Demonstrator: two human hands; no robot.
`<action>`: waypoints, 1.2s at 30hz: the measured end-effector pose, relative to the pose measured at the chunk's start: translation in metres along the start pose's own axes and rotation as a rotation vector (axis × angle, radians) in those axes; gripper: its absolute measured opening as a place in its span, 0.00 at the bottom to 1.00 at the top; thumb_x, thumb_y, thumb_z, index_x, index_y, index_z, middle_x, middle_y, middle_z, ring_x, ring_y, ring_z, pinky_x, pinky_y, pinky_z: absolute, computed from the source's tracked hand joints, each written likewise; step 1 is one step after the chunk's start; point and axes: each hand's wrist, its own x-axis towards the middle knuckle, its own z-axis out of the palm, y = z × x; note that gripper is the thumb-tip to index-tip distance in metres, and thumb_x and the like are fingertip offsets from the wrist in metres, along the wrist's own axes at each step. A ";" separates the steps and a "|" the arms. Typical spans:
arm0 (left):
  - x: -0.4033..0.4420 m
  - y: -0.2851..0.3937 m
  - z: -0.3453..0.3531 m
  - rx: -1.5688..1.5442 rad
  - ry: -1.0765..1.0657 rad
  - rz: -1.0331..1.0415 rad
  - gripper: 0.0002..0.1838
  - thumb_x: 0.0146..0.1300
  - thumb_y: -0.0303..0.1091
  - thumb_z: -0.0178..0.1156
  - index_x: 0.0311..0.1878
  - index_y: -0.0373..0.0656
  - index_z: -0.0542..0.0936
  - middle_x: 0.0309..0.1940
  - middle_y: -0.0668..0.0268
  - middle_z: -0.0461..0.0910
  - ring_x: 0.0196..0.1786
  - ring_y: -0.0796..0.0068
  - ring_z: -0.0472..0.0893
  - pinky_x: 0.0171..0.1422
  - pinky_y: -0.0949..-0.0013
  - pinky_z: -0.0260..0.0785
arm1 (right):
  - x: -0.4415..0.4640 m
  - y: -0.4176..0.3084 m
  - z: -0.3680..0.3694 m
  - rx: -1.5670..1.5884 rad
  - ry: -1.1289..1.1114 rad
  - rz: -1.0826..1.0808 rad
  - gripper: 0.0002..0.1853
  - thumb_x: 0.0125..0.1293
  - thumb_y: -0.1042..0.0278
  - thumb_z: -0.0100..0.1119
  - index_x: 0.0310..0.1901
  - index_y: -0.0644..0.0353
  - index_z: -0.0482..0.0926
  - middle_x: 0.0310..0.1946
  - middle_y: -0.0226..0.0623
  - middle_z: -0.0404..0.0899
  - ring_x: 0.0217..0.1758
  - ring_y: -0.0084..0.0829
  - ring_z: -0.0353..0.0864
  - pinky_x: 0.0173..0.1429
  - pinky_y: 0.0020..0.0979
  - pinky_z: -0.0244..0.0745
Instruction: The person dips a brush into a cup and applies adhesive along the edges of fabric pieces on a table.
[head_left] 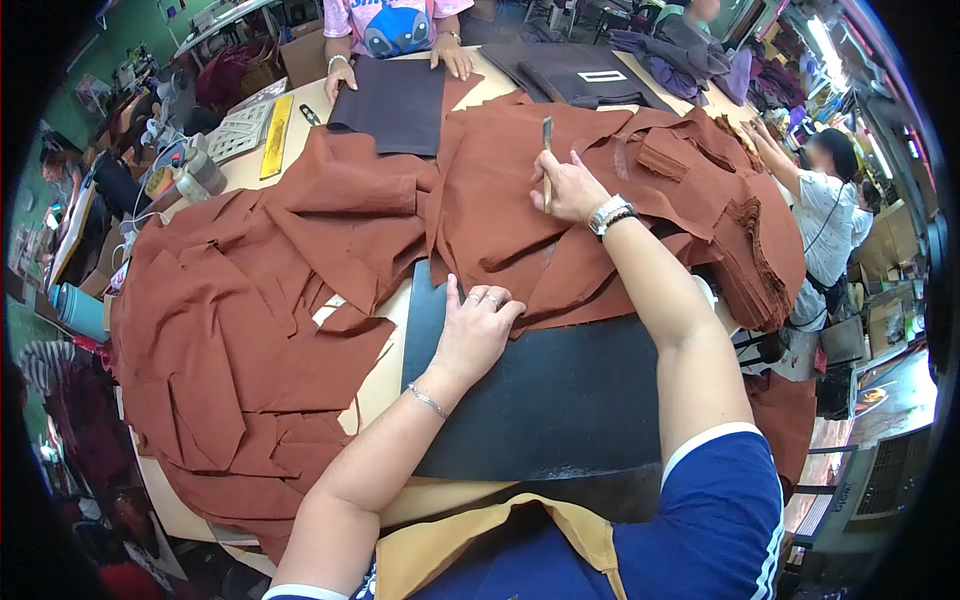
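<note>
Right hand, upper centre of the frame, was closed around a slim tool above brown cloth. On my feed, the left hand lay mid-frame, fingers bent at the cloth's lower edge over a dark board; I couldn't tell whether they pinched it.

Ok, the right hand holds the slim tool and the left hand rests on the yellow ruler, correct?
No: the head view shows the left hand at the edge of the brown cloth, not on the yellow ruler. The right hand does hold the slim tool.
</note>
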 end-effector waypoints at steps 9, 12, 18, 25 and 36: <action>0.004 0.003 -0.006 -0.052 0.083 0.000 0.05 0.66 0.34 0.63 0.45 0.53 0.82 0.44 0.75 0.81 0.51 0.69 0.81 0.72 0.30 0.58 | -0.034 -0.041 -0.032 -0.077 -0.206 -0.177 0.28 0.56 0.50 0.73 0.49 0.53 0.66 0.32 0.37 0.83 0.45 0.48 0.86 0.75 0.70 0.56; 0.004 0.003 -0.007 -0.072 0.114 0.005 0.04 0.67 0.34 0.63 0.44 0.52 0.82 0.43 0.75 0.81 0.51 0.69 0.81 0.72 0.33 0.59 | -0.042 -0.020 -0.029 -0.176 -0.143 -0.241 0.23 0.54 0.65 0.69 0.49 0.52 0.67 0.31 0.39 0.82 0.41 0.50 0.85 0.66 0.63 0.71; 0.019 0.004 -0.009 -0.091 0.164 0.051 0.04 0.67 0.34 0.63 0.44 0.53 0.82 0.43 0.74 0.82 0.51 0.69 0.81 0.70 0.41 0.61 | -0.013 0.003 -0.044 -0.188 0.108 -0.222 0.11 0.66 0.74 0.54 0.48 0.54 0.68 0.29 0.46 0.80 0.34 0.52 0.84 0.38 0.48 0.79; 0.073 -0.003 -0.001 0.005 0.095 -0.026 0.13 0.68 0.41 0.61 0.55 0.53 0.81 0.55 0.68 0.79 0.61 0.64 0.77 0.72 0.32 0.57 | 0.060 -0.042 -0.092 -0.346 0.366 -0.334 0.15 0.65 0.76 0.54 0.53 0.55 0.68 0.36 0.47 0.82 0.43 0.52 0.85 0.46 0.47 0.81; 0.016 0.115 -0.117 -0.827 -0.279 0.320 0.17 0.68 0.41 0.66 0.56 0.47 0.81 0.55 0.61 0.82 0.62 0.60 0.78 0.65 0.54 0.63 | -0.135 -0.122 -0.081 0.101 0.465 -0.074 0.25 0.60 0.69 0.73 0.58 0.58 0.75 0.32 0.42 0.78 0.31 0.47 0.81 0.37 0.44 0.75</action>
